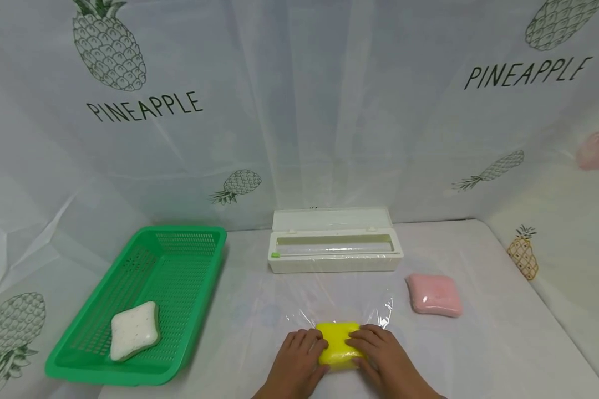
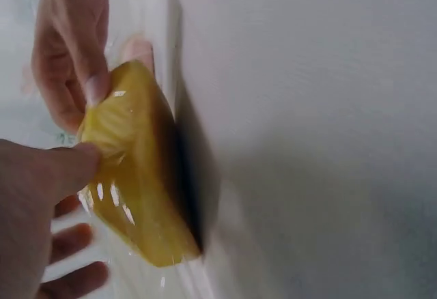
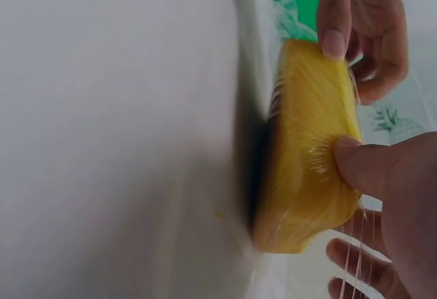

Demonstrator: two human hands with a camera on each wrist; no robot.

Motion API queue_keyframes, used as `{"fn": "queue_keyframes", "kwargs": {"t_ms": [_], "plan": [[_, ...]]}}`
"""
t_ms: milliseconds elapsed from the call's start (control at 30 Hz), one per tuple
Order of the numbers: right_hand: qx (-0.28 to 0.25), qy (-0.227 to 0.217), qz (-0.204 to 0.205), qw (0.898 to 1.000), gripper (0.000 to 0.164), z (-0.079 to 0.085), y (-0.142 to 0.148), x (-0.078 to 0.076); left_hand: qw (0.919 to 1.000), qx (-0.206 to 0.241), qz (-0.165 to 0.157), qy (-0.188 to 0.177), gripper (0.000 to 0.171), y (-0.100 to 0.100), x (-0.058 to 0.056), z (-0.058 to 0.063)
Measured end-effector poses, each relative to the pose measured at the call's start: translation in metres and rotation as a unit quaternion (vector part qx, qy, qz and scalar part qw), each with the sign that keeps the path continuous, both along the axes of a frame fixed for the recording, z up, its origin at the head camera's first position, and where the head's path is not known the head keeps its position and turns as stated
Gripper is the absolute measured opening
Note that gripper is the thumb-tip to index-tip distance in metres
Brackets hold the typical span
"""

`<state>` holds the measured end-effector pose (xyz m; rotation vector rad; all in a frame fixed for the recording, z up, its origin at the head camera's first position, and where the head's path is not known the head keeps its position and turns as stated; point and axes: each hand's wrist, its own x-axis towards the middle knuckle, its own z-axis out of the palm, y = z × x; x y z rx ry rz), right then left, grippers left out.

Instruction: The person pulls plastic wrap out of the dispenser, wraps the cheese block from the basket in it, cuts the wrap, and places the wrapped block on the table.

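A yellow block [image 1: 338,339] with rounded corners lies low in the middle of the head view, with clear plastic film over it. My left hand [image 1: 299,357] grips its left side, the thumb at the near edge. From the right, my right hand [image 1: 385,354] holds the opposite side, fingertips on top. Both wrist views show the thumbs pressed on the film-covered block [image 2: 133,169], where the film creases and shines. Clear film [image 1: 339,296] stretches from the block back toward a white cling film box [image 1: 335,265], its lid standing up.
A pink block [image 1: 434,295], shiny on top, lies right of the film box. At the left stands a green plastic basket [image 1: 189,316] with a white block [image 1: 135,332] inside. A pineapple-printed sheet [image 1: 299,111] hangs behind the white table [image 1: 244,354].
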<state>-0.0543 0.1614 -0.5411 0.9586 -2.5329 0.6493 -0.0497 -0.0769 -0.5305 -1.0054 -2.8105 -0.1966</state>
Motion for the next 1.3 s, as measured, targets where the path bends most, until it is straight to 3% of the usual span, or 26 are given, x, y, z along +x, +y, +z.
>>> {"fn": "queue_keyframes", "kwargs": {"t_ms": [167, 300, 533, 800, 1067, 1300], "plan": [[-0.012, 0.010, -0.006, 1.000, 0.028, 0.008, -0.001, -0.004, 0.9970, 0.031, -0.031, 0.063, 0.047, 0.006, -0.001, 0.001], [-0.028, -0.002, -0.019, 0.999, 0.026, 0.015, -0.003, -0.007, 0.9932, 0.034, -0.025, 0.108, 0.041, 0.010, -0.005, -0.001], [-0.002, -0.021, -0.070, 0.997, 0.032, 0.025, -0.011, -0.012, 0.9945, 0.053, 0.011, 0.089, 0.036, 0.012, -0.015, 0.002], [-0.046, 0.091, -0.014, 0.995, 0.027, 0.025, -0.023, -0.014, 0.9915, 0.068, 0.032, 0.106, 0.032, 0.014, -0.035, 0.008], [0.008, 0.077, -0.032, 0.996, 0.054, 0.018, -0.025, -0.020, 0.9868, 0.058, 0.051, 0.142, 0.046, 0.019, -0.053, 0.009], [0.043, 0.073, -0.050, 0.995, 0.069, 0.015, -0.026, -0.031, 0.9842, 0.035, 0.052, 0.166, 0.049, 0.026, -0.052, 0.007]]}}
